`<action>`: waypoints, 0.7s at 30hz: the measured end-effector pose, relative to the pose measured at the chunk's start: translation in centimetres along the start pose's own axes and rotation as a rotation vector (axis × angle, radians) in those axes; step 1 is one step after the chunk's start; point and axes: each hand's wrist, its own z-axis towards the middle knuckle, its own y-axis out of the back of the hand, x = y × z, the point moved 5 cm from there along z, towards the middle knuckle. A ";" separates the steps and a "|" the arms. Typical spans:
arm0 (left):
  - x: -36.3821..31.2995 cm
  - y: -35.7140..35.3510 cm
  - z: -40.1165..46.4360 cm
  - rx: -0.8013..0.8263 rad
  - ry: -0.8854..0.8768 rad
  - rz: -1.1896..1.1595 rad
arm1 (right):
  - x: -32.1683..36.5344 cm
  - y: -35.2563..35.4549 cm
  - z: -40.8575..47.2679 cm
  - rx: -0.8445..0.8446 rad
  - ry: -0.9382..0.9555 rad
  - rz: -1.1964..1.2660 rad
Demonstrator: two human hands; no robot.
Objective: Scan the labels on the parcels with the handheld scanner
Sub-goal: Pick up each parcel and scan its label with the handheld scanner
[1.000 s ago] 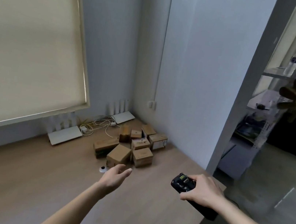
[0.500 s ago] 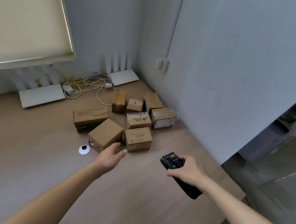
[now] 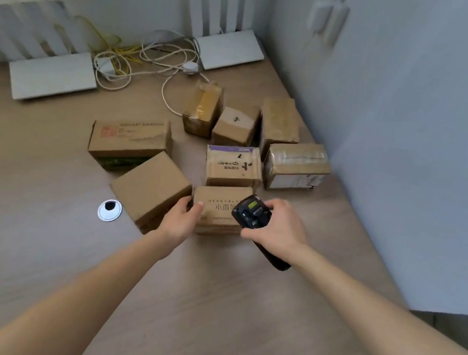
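While the right hand (image 3: 279,232) grips the scanner (image 3: 252,212) over the nearest parcel (image 3: 215,209), printed "HERSVALU", the left hand (image 3: 179,222) grasps that parcel's 9 o'clock edge; seven parcels lie at 12 o'clock.

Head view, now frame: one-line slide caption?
Left hand grips the nearest parcel on the desk while the right hand holds the handheld scanner over it.

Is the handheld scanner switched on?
Apparently on: the scanner in the right hand shows a lit green screen.
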 end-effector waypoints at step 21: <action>1.1 1.5 -6.8 -0.086 -0.058 -0.314 | -0.1 2.4 -6.5 0.102 0.046 0.439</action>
